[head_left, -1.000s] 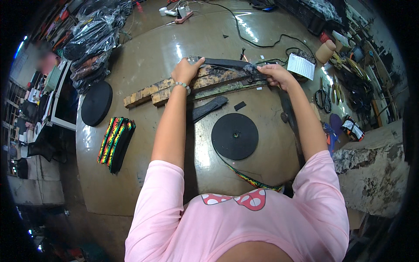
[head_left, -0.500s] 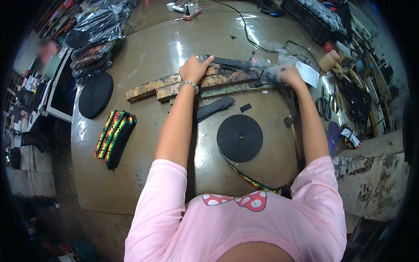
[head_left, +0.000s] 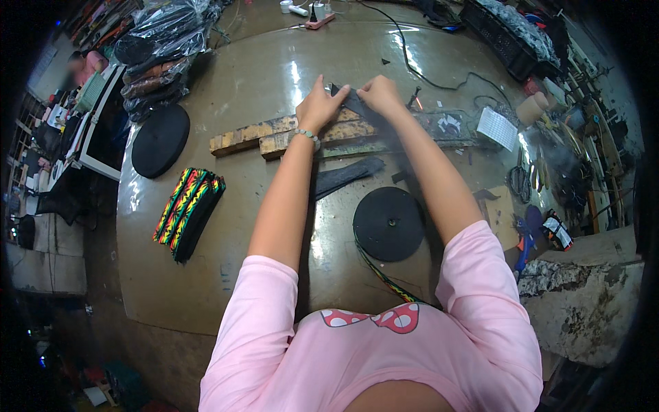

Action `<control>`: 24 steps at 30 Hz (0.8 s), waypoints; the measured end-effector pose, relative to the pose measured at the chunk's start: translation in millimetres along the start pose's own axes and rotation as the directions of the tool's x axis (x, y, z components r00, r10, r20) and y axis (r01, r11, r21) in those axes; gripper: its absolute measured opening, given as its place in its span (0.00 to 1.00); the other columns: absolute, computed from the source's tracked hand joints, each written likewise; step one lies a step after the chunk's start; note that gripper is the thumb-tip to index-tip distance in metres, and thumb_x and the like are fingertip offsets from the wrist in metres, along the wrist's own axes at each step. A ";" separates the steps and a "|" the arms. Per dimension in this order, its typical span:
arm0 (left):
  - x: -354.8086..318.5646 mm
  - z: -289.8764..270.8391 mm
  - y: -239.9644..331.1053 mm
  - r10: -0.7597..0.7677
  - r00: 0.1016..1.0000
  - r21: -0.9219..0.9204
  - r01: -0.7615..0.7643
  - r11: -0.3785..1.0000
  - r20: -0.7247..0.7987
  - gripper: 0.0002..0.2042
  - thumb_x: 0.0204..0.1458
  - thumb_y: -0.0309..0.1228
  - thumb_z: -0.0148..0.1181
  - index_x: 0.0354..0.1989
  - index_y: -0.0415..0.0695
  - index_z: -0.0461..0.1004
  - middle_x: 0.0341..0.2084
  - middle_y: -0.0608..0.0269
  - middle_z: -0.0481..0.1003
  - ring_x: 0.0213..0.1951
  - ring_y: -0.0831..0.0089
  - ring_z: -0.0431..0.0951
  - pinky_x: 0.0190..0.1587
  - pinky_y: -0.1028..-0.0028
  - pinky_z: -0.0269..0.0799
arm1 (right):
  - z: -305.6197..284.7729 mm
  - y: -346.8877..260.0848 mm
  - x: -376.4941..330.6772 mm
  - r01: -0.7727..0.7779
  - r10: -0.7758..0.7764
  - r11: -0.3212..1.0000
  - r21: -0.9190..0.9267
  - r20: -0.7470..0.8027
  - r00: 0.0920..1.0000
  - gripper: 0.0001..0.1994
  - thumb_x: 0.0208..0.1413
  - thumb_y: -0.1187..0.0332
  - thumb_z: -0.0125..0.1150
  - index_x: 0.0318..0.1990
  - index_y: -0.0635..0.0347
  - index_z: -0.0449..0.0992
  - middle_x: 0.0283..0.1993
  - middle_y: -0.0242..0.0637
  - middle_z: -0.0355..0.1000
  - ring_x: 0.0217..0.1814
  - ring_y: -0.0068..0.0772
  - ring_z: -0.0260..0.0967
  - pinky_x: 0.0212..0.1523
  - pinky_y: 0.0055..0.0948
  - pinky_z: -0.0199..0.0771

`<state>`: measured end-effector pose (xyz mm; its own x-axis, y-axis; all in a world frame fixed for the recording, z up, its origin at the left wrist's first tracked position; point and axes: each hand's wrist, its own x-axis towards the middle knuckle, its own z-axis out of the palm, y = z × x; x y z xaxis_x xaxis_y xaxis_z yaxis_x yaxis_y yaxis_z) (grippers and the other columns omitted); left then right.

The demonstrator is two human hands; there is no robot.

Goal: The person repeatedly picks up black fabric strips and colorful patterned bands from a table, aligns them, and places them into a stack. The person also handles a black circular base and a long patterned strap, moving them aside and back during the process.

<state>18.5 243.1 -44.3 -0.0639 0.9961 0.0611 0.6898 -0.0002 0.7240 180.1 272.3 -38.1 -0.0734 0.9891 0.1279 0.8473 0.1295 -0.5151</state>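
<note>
As the left hand grips a black strip, the right hand pinches it too; wooden bars lie beneath.

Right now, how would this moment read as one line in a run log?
left hand: at black strip; right hand: seemingly pinching same strip; beneath: wooden bars; picture centre: black roll; picture left: patterned bundle

Black strip, black roll, red-yellow-green patterned bundle
</note>
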 end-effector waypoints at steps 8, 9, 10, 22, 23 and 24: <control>-2.1 6.4 8.0 -0.012 0.999 0.160 0.017 0.987 -0.034 0.46 0.39 0.62 0.56 0.62 0.41 0.55 0.51 0.44 0.69 0.53 0.52 0.69 0.53 0.63 0.64 | -89.8 -3.7 -17.0 0.178 -0.160 0.981 -0.081 0.193 0.968 0.19 0.46 0.55 0.63 0.36 0.64 0.79 0.33 0.47 0.76 0.33 0.41 0.75 0.39 0.34 0.73; -1.3 7.3 6.7 -0.023 0.999 0.161 0.028 0.987 -0.032 0.46 0.39 0.63 0.56 0.62 0.41 0.55 0.51 0.44 0.69 0.53 0.52 0.69 0.53 0.63 0.64 | -112.3 8.4 -25.6 0.193 -0.181 0.980 -0.053 0.186 0.966 0.22 0.45 0.52 0.64 0.36 0.66 0.79 0.32 0.47 0.76 0.33 0.37 0.75 0.38 0.33 0.73; -0.8 8.5 5.9 0.035 0.995 0.234 -0.012 0.972 -0.094 0.44 0.39 0.61 0.56 0.60 0.41 0.58 0.41 0.46 0.75 0.45 0.54 0.75 0.48 0.63 0.68 | -131.6 21.1 -33.5 0.224 -0.209 0.972 -0.075 0.171 0.963 0.24 0.45 0.50 0.64 0.33 0.68 0.79 0.24 0.43 0.74 0.26 0.31 0.72 0.28 0.30 0.71; -2.6 5.1 8.5 -0.033 0.999 0.207 0.037 0.978 -0.024 0.45 0.40 0.63 0.55 0.62 0.43 0.57 0.50 0.46 0.70 0.52 0.54 0.70 0.53 0.61 0.64 | -101.1 119.0 -101.6 -0.436 0.297 0.694 0.573 0.325 0.898 0.12 0.51 0.55 0.61 0.26 0.51 0.71 0.15 0.15 0.50 0.14 0.11 0.43 0.14 0.17 0.41; -2.5 5.8 8.1 -0.041 0.999 0.206 0.044 0.978 -0.019 0.45 0.40 0.63 0.55 0.62 0.43 0.57 0.50 0.46 0.70 0.52 0.53 0.70 0.53 0.61 0.64 | -99.7 120.9 -100.8 -0.448 0.300 0.686 0.574 0.338 0.892 0.12 0.51 0.55 0.61 0.26 0.50 0.70 0.16 0.15 0.50 0.14 0.11 0.43 0.14 0.16 0.40; -2.7 6.8 7.5 -0.016 0.999 0.210 0.025 0.977 -0.044 0.44 0.40 0.61 0.55 0.61 0.42 0.57 0.46 0.46 0.72 0.49 0.55 0.72 0.52 0.61 0.64 | -98.9 122.4 -100.1 -0.454 0.300 0.682 0.573 0.347 0.889 0.12 0.52 0.55 0.61 0.25 0.50 0.69 0.16 0.15 0.51 0.14 0.11 0.43 0.14 0.16 0.40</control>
<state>28.7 241.0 -43.7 -0.1068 0.9911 0.0797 0.8243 0.0434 0.5645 343.2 182.2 -30.1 0.0064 0.9422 -0.3350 0.3094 -0.3205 -0.8953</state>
